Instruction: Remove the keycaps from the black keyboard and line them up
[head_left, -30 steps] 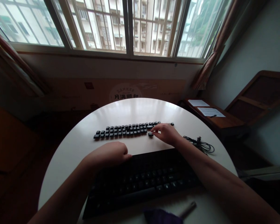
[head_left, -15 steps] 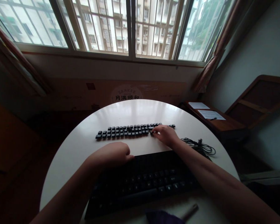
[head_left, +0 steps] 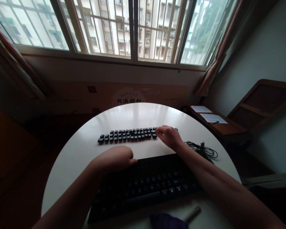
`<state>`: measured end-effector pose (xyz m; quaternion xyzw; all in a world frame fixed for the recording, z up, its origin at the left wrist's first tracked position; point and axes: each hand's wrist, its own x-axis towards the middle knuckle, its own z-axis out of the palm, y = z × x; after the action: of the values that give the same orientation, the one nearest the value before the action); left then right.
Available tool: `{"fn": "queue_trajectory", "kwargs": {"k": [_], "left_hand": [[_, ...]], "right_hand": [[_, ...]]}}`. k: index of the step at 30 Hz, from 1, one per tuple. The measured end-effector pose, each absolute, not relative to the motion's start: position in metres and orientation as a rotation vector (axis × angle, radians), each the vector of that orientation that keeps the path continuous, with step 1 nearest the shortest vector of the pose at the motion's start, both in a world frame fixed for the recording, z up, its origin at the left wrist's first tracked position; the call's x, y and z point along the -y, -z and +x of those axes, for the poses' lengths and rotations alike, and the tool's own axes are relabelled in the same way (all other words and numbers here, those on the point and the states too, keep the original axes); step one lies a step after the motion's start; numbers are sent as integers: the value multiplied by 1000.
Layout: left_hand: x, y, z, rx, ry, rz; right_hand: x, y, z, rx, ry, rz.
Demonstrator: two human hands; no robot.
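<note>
A dark keyboard (head_left: 143, 189) lies across the near part of the table, its upper part bare of keycaps as far as the dim light shows. My left hand (head_left: 118, 156) is closed at the keyboard's upper left, thumb along the far edge; its other fingertips are hidden. Beyond the keyboard, black keycaps (head_left: 127, 135) stand in neat rows. At their right end my right hand (head_left: 169, 136) pinches a longer keycap (head_left: 153, 131) in the middle row. Just nearer sits another keycap (head_left: 154, 135), closing the front row. My right hand hides some keycaps behind it.
A coiled black cable (head_left: 205, 149) lies to the right of the keyboard on the round white table (head_left: 69, 165). Near the front edge are a purple object (head_left: 166, 221) and a dark handle (head_left: 193, 213). Papers (head_left: 213, 118) and a pen rest on a wooden side table.
A loose keycap at the right end has moved up against the front row. My right hand has let go of it and shifted to the longer keycap behind. My left hand stays put.
</note>
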<state>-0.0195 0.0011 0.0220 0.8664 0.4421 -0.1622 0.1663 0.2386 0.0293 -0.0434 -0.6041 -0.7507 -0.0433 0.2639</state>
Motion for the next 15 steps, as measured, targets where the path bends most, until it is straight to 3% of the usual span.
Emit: {"fn": "queue_trajectory", "kwargs": {"k": [5,9,15], "left_hand": [[0,-23,-18,-1244,502,2472],[-2,-22,-16,-1227,510,2484],[-6,-20,-17,-1202,520,2481]], "right_hand": [[-7,-6,242,1887,277,-1436],[32,-60,254,1686,187,-1191],[100,-53,265,1607,-598,-1196]]}}
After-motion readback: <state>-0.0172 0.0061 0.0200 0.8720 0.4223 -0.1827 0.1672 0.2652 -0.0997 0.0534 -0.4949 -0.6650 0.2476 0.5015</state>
